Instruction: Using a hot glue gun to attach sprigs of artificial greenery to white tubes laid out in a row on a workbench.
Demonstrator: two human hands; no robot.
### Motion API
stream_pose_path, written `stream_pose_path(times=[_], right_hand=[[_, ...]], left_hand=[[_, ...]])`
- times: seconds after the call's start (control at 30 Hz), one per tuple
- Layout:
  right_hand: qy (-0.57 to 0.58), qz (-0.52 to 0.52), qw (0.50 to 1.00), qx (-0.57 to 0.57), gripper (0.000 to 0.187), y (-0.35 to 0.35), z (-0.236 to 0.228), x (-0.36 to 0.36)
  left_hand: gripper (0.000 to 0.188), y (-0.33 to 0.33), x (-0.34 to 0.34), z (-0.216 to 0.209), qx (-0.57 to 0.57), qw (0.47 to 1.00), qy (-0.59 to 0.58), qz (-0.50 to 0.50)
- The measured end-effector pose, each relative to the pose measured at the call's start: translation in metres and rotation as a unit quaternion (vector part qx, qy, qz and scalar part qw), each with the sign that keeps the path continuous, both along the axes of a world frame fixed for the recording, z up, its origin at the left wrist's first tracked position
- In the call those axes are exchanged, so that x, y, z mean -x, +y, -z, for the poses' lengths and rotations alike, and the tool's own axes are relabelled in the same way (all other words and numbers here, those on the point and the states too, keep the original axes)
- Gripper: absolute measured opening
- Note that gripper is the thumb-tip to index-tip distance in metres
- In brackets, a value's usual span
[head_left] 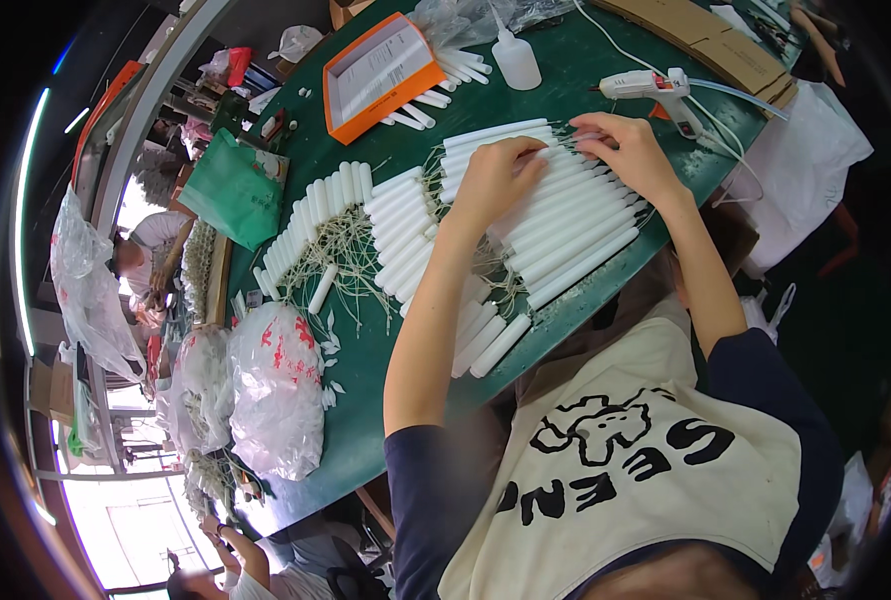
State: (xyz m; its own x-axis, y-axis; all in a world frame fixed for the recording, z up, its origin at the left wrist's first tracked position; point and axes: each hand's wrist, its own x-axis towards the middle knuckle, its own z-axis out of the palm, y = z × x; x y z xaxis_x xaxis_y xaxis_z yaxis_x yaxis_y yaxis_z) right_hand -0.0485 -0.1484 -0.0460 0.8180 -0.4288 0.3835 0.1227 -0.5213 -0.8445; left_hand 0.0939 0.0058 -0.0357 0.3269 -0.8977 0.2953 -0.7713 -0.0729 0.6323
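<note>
Rows of slim white candle-like tubes lie side by side on the green table, with thin pale cords at their ends. Over the upper part of the nearest row is my left hand, fingers bent and drawn together; whatever sits in them is hidden. My right hand is at the right ends of the same tubes, its thumb and fingertips closed in a pinch on something too small to make out. Farther left, more white tubes stand in a curved row beside a tangle of cords.
A white glue gun lies beyond my right hand, its cable trailing. Near it stands a white squeeze bottle. An orange box sits at the back. Left are a green bag and a clear plastic bag. Other people sit at far left.
</note>
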Motion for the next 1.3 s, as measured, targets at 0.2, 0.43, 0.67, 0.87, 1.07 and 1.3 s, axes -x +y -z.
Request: stream_pose_path(times=[0.2, 0.43, 0.67, 0.87, 1.07, 1.3], right_hand=[[-0.01, 0.003, 0.995, 0.099, 0.023, -0.01, 0.004, 0.004], [-0.009, 0.006, 0.986, 0.164, 0.016, -0.015, 0.007, 0.006], [-0.062, 0.013, 0.982, 0.175, 0.015, -0.012, 0.008, 0.002], [-0.073, -0.013, 0.979, 0.191, 0.013, -0.012, 0.005, -0.001], [-0.055, -0.029, 0.987, 0.146, 0.009, -0.013, 0.006, -0.006], [0.049, -0.038, 0.996, 0.068, 0.01, -0.007, -0.012, -0.01]], left_hand=[[0.024, -0.003, 0.001, -0.005, -0.005, 1.0, -0.013, -0.01], [0.022, -0.004, 0.0, -0.002, 0.033, 0.999, -0.01, -0.01], [0.025, -0.015, 0.007, -0.005, -0.013, 1.0, -0.007, 0.005], [0.026, -0.019, 0.006, -0.001, -0.011, 1.0, -0.001, 0.028], [0.021, -0.021, 0.009, -0.001, 0.022, 1.0, -0.014, 0.01], [0.014, -0.021, 0.016, 0.001, 0.092, 0.993, -0.07, -0.011]])
